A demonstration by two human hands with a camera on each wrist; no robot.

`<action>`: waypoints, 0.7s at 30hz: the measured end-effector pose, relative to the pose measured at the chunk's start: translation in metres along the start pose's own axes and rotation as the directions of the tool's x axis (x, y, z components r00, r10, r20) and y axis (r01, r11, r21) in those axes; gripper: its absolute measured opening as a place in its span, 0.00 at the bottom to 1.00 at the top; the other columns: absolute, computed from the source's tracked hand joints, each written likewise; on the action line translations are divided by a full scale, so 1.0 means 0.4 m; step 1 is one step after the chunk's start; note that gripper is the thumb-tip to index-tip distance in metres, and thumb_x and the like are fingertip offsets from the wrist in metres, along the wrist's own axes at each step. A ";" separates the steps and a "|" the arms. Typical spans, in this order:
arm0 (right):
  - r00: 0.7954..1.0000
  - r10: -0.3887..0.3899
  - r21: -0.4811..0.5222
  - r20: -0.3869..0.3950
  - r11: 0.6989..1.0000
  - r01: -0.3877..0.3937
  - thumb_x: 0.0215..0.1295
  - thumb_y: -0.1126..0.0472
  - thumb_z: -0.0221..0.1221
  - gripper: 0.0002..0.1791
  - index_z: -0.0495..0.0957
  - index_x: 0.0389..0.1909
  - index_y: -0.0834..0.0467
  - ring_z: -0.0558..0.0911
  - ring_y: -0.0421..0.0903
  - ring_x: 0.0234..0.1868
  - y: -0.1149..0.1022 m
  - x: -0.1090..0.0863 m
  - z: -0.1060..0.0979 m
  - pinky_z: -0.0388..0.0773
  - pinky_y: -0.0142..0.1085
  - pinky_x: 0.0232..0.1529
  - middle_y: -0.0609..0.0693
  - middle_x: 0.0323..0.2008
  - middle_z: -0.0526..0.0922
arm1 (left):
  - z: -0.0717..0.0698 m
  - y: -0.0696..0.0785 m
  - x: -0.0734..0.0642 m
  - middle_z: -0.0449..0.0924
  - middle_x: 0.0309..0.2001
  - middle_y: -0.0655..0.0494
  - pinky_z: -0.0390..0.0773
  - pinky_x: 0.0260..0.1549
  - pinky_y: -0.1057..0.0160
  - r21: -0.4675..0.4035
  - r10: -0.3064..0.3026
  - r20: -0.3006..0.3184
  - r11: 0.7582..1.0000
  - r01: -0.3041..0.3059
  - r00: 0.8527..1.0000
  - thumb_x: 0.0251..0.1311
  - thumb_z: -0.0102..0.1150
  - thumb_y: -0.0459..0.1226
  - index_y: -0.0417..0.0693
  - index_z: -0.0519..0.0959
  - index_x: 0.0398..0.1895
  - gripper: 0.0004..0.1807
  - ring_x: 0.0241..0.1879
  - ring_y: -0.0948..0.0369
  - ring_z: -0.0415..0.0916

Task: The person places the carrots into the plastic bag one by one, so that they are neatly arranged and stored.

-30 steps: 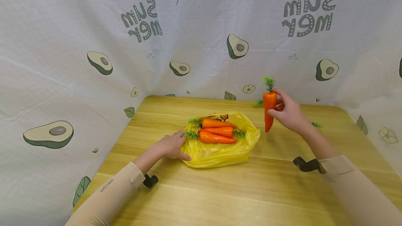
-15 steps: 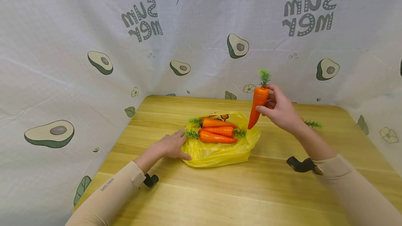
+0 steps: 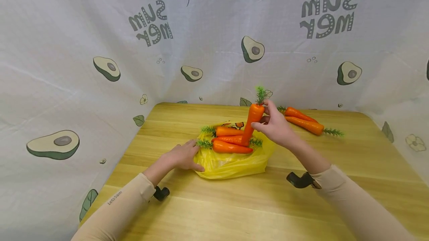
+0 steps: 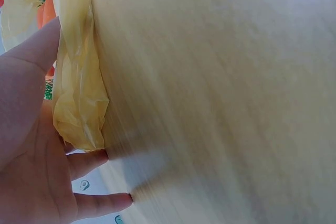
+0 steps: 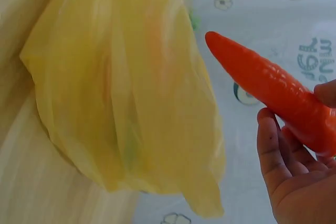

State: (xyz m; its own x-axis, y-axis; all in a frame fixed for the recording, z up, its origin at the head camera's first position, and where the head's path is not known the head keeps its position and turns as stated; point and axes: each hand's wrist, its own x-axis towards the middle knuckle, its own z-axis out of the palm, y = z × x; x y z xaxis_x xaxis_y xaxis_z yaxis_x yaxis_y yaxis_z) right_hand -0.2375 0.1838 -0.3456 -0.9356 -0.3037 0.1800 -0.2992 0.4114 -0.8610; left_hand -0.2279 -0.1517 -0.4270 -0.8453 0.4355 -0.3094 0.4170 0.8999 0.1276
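Note:
My right hand (image 3: pixel 276 125) pinches an orange carrot (image 3: pixel 253 120) near its leafy end. The carrot tilts with its green top up and its tip down, overlapping the carrots in the bag in the head view. In the right wrist view its tip (image 5: pixel 223 43) shows just above the far side of the yellow plastic bag (image 5: pixel 126 87). The bag lies spread on the table with three carrots (image 3: pixel 231 146) side by side in its mouth. My left hand (image 3: pixel 182 155) rests at the bag's left edge, fingers spread and fairly straight, touching the plastic (image 4: pixel 79 77).
Two more carrots (image 3: pixel 303 122) lie together at the table's back right, beyond my right hand. The wooden table (image 3: pixel 214 207) ends at a white curtain (image 3: pixel 214 21) printed with avocados. Black wrist mounts (image 3: pixel 299 180) stick out below both sleeves.
My right hand has carried its carrot leftward from the back right to over the bag, uncovering two carrots on the table. My left hand has stayed at the bag's edge.

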 end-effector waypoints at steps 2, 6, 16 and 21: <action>1.000 0.003 -0.004 0.012 1.000 -0.003 0.67 0.64 0.63 0.37 0.52 0.70 0.61 0.82 0.59 0.53 0.008 0.005 0.022 0.82 0.40 0.47 0.64 0.60 0.74 | 0.001 0.001 -0.001 0.52 0.79 0.44 0.64 0.67 0.36 0.003 -0.002 0.000 1.000 0.002 1.000 0.53 0.63 0.70 0.43 0.66 0.73 0.54 0.78 0.47 0.51; 1.000 -0.001 -0.052 0.026 0.999 0.002 0.65 0.62 0.66 0.39 0.54 0.70 0.61 0.80 0.55 0.53 0.017 0.009 0.064 0.81 0.43 0.46 0.61 0.57 0.78 | 0.002 0.001 -0.001 0.52 0.79 0.44 0.64 0.67 0.36 0.006 -0.003 -0.003 1.000 0.003 1.000 0.53 0.63 0.70 0.44 0.66 0.74 0.54 0.78 0.47 0.52; 0.991 -0.012 0.085 0.132 0.996 0.001 0.62 0.69 0.67 0.37 0.57 0.68 0.61 0.84 0.54 0.49 0.019 -0.004 0.143 0.83 0.38 0.46 0.61 0.59 0.77 | 0.004 0.000 0.000 0.52 0.79 0.44 0.63 0.67 0.36 0.000 0.002 -0.011 1.000 -0.002 1.000 0.52 0.63 0.70 0.43 0.67 0.73 0.54 0.78 0.47 0.51; 0.981 0.012 0.182 0.193 0.982 -0.048 0.63 0.74 0.64 0.34 0.59 0.66 0.61 0.83 0.61 0.56 0.038 -0.013 0.161 0.85 0.40 0.45 0.64 0.63 0.72 | 0.005 -0.004 0.003 0.51 0.80 0.44 0.62 0.68 0.36 0.014 0.000 -0.007 1.000 0.001 1.000 0.53 0.62 0.70 0.44 0.66 0.74 0.54 0.79 0.47 0.50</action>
State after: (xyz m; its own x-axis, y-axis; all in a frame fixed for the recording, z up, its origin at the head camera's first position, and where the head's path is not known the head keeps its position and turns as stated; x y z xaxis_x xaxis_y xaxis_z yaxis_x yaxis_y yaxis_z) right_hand -0.2250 0.1364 -0.3903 -0.8854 -0.4587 0.0747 -0.2150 0.2618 -0.9409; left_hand -0.2289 -0.1525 -0.4293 -0.8479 0.4352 -0.3028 0.4211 0.8998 0.1143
